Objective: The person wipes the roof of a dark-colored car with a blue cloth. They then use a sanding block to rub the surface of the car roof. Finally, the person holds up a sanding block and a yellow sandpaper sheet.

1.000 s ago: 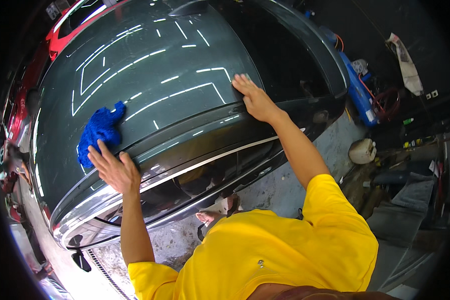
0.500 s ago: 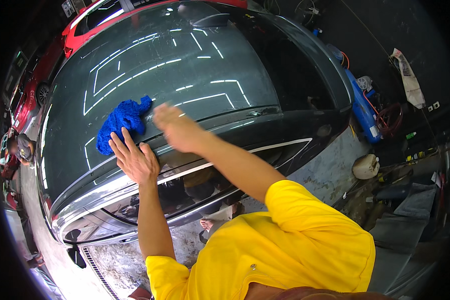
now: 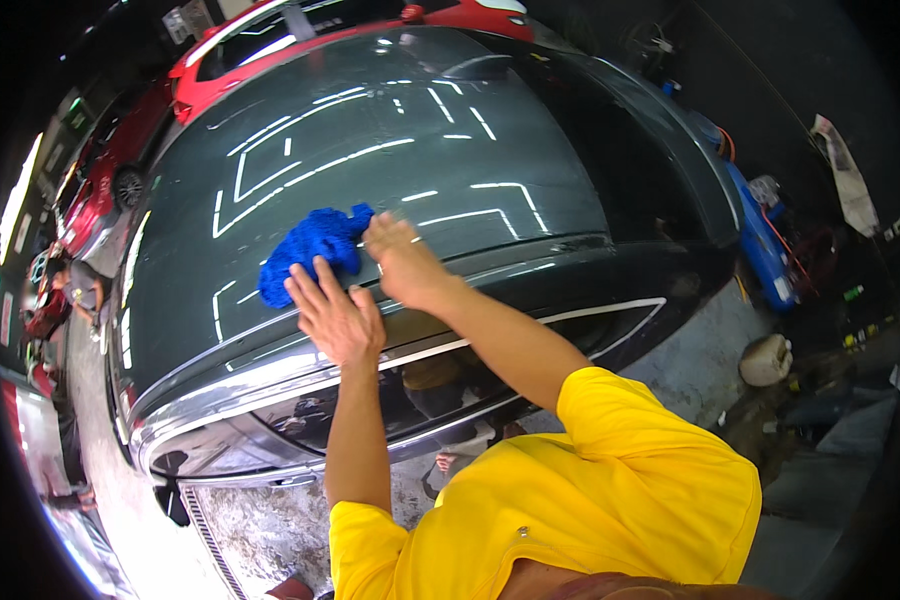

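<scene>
A crumpled blue microfibre cloth (image 3: pixel 312 252) lies on the dark, glossy car roof (image 3: pixel 320 205), near its close edge. My left hand (image 3: pixel 338 318) is open, its fingers spread and their tips at the near edge of the cloth. Just right of the cloth is my right hand (image 3: pixel 406 265), low over the roof's side edge. Motion smears its fingertips, and whether anything lies under them is hidden. Below both hands run the car's side windows with their bright trim (image 3: pixel 500 335).
Beyond the roof stands a red car (image 3: pixel 340 25), with another red car (image 3: pixel 108 200) at far left. A person (image 3: pixel 82 290) crouches there. On the right are a blue tank (image 3: pixel 765 240), a plastic jerrycan (image 3: pixel 765 360) and a hanging pale cloth (image 3: pixel 843 175).
The whole view has shifted, so the car and both hands appear farther right. My right hand has come slightly nearer the cloth and is less blurred. My left hand stays at the cloth's edge.
</scene>
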Tool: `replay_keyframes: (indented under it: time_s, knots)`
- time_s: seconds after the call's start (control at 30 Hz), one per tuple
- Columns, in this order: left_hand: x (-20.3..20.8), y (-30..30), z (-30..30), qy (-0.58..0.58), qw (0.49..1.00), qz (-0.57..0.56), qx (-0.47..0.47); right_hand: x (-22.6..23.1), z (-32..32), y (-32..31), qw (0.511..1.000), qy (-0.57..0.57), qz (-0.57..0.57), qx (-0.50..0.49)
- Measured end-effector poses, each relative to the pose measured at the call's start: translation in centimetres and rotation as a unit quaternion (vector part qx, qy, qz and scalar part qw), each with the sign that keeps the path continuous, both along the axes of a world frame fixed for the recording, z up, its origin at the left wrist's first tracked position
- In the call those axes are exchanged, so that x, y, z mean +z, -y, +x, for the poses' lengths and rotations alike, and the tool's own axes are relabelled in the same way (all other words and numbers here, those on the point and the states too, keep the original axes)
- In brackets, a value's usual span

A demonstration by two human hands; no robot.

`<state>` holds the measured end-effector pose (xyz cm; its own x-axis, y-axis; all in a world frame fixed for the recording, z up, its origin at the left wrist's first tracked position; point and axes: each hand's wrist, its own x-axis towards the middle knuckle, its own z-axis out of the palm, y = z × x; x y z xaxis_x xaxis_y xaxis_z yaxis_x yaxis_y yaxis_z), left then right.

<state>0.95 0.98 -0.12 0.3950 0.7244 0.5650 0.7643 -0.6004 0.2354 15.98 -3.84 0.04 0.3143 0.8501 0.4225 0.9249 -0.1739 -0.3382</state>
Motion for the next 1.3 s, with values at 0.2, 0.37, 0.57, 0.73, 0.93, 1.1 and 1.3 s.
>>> replay_keyframes:
  time_s: [0.2,0.37,0.57,0.73,0.93,1.1,1.3]
  knots:
    - [1.0,-0.1,-3.0,-0.044,0.996,-0.073,-0.020,-0.5,-0.9,-1.5,0.992,0.067,0.103,0.034]
    - [0.7,1.0,-2.7,0.079,0.994,-0.024,-0.078,-2.6,10.1,5.1,0.996,0.003,-0.016,-0.088]
    - [0.0,0.7,-2.1,0.086,0.994,-0.006,-0.060,-0.2,8.2,7.0,0.997,-0.070,-0.009,-0.032]
    - [-0.2,0.3,-2.7,0.096,0.994,-0.022,-0.051,-0.4,7.8,7.5,0.990,0.065,-0.108,-0.064]
    - [6.5,-1.0,-2.3,0.141,0.953,-0.223,-0.150,-2.8,10.7,7.7,0.970,0.147,-0.164,-0.100]
    - [5.8,-4.3,0.5,0.040,0.986,-0.051,-0.155,-3.1,10.4,7.4,0.970,0.146,-0.168,-0.094]
    - [3.6,-9.1,3.1,-0.057,0.955,-0.156,-0.244,-2.5,10.1,6.9,0.972,0.149,-0.161,-0.088]
